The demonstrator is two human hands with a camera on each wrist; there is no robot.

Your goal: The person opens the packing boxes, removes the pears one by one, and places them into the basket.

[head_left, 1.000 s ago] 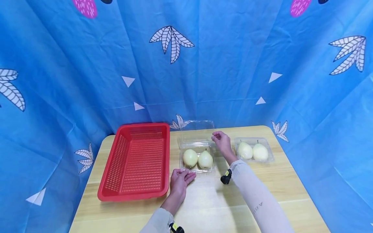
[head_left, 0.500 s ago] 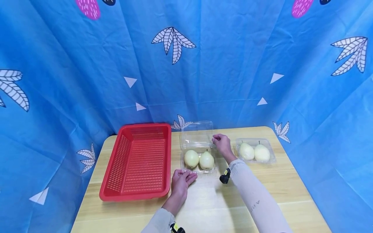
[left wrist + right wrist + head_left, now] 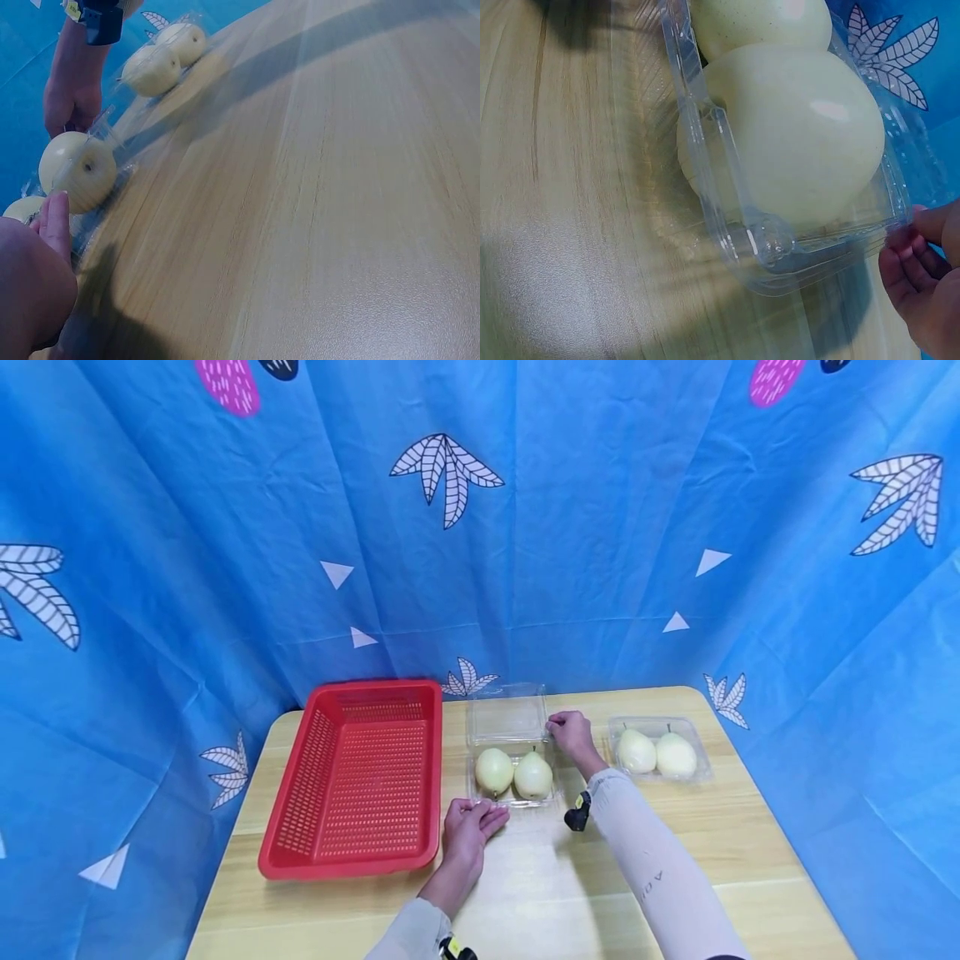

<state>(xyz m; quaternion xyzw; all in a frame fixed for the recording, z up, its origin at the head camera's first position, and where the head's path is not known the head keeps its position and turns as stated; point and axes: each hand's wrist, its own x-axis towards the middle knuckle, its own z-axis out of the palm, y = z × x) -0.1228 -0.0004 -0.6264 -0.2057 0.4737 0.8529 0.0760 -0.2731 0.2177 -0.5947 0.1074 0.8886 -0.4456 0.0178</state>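
Nearest to the viewer, pale sleeves (image 3: pixel 645 860) reach over a light, wood-grained bench (image 3: pixel 540 893). The left hand (image 3: pixel 465 831) has its fingers fairly straight, touching the front rim of a clear plastic, hinged container (image 3: pixel 776 287) at the middle of the bench. To its left sits a red, rectangular, perforated plastic basket (image 3: pixel 433 760). Inside the container, side by side, lie two round, pale yellow pears: the left pear (image 3: pixel 494 771) has its stem towards the person, the right pear (image 3: pixel 533 777) its stem away. The right hand (image 3: pixel 573 735) pinches the container's rim at the back right corner. Farther right, a second clear container (image 3: pixel 702 760) holds two more pale pears (image 3: pixel 676 756). The open lid (image 3: pixel 507 717) stands tilted behind the first pair. Beyond hangs a blue cloth curtain (image 3: pixel 585 527) patterned with white leaves and triangles.
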